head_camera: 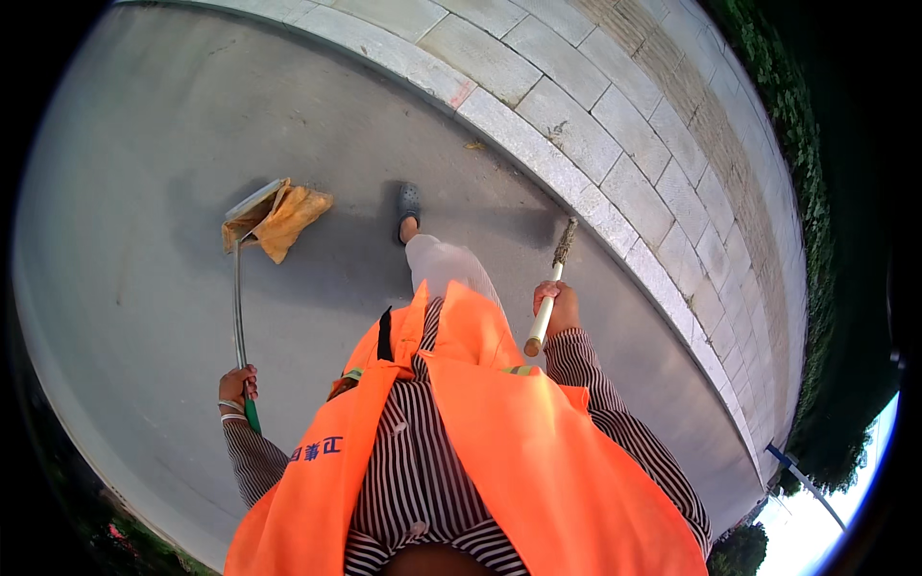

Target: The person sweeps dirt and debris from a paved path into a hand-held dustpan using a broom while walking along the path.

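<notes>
On the left of the view my left hand (238, 384) grips the green handle end of a long-handled dustpan (238, 309). Its metal shaft leads to a pan with a light rim, and an orange cloth or bag (294, 216) hangs at it, low over the road. My right hand (558, 306) is closed around the pale shaft of a broom (543, 317). The broom's dark, narrow head (566, 241) points away from me, close to the kerb; whether it touches the ground I cannot tell.
Grey road (346, 108) lies under me. A stone kerb (533, 140) curves along the right, beside a paved sidewalk (612, 122) and a green hedge (799, 144). A yellowish leaf (474, 145) lies near the kerb. My foot in a grey clog (409, 209) stands between the tools.
</notes>
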Demonstrator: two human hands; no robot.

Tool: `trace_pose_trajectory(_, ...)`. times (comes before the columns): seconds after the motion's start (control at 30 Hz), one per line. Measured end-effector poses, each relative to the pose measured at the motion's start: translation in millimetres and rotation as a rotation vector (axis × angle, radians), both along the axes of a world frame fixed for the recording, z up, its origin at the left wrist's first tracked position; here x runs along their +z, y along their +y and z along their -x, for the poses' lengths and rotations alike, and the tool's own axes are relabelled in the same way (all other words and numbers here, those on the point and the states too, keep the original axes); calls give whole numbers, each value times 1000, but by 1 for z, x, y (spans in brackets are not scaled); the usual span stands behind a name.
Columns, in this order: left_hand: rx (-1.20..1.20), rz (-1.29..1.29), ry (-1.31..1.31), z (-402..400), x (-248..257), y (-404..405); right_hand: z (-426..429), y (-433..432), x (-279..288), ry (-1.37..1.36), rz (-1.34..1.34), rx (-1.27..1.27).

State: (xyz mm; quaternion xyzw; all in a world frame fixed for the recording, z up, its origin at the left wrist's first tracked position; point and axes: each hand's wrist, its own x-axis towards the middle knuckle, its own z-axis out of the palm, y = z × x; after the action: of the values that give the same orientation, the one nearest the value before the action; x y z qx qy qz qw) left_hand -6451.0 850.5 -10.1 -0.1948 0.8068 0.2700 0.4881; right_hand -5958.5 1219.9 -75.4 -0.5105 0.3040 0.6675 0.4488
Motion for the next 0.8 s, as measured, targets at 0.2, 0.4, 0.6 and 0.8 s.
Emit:
trace_pose_trajectory(0.2, -29, 77, 67, 87, -18, 24, 47, 64, -54, -46, 32, 60)
trace_pose_trajectory(0.4, -69, 159, 36, 152, -36, 54, 229, 60, -18, 171, 112, 299)
trace_pose_trajectory(0.6, -159, 172, 41, 198, -25, 76, 259, 65, 51, 268, 98, 347)
trace_pose_trajectory(0.8, -168, 202, -43, 267, -21, 78, 264, 19, 60, 285, 154, 121)
